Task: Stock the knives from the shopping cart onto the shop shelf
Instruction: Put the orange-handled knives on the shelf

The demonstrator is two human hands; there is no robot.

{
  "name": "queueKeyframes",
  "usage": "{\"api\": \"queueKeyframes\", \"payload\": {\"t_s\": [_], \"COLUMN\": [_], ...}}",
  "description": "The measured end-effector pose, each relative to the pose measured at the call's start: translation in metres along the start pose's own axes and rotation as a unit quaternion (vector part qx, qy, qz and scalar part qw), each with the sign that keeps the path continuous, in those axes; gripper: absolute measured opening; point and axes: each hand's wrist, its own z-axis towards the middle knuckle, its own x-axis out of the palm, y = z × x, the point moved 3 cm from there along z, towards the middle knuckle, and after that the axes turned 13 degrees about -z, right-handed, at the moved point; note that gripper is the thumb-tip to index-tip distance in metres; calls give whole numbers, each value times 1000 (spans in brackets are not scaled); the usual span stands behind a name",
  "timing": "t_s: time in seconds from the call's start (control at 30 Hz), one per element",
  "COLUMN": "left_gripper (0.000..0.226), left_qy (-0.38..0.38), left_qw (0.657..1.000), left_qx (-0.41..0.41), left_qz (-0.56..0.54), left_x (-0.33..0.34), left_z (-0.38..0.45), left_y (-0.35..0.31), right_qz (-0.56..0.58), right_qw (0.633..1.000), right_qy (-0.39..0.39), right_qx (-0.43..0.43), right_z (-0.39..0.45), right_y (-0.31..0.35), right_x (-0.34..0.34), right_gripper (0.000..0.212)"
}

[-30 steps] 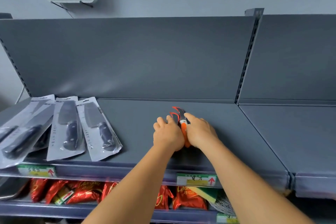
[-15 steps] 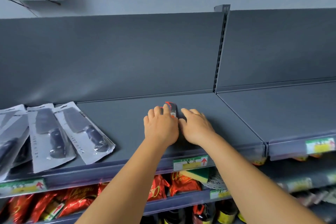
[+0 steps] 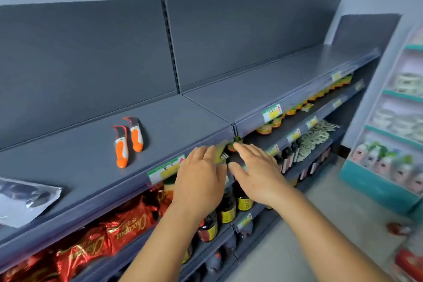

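Two small knives with orange-and-white handles lie side by side on the grey top shelf [image 3: 68, 155]: one knife [image 3: 120, 147] nearer me, the other knife [image 3: 135, 133] just behind it. A packaged cleaver in a clear bag [image 3: 25, 199] lies at the shelf's left edge. My left hand [image 3: 200, 178] and my right hand [image 3: 256, 176] hover in front of the shelf's front edge, to the right of the knives, fingers relaxed and holding nothing. No shopping cart is in view.
Below the top shelf sit red snack bags [image 3: 109, 233] and dark sauce bottles [image 3: 226, 206]. Price tags [image 3: 164, 169] line the shelf edge. The top shelf runs on to the right [image 3: 286, 80]. A teal-trimmed display rack [image 3: 393, 144] stands at the far right across the floor.
Both hands have let go of the orange knives and pulled back off the shelf toward its front edge. The view has swung to the right, so the packaged cleavers slid mostly out of frame.
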Motion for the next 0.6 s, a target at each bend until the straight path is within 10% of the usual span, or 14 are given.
{"api": "queueKeyframes", "payload": {"t_s": [0.6], "left_gripper": [59], "left_qy": [308], "left_qw": [949], "left_qx": [56], "left_qz": [-46], "left_x": [286], "left_z": [-60], "left_y": [-161], "right_qz": [53], "right_qw": [923], "right_qy": [76], "right_qx": [375], "right_z": [-202], "right_y": [-294], "right_x": [98], "right_gripper": [61]}}
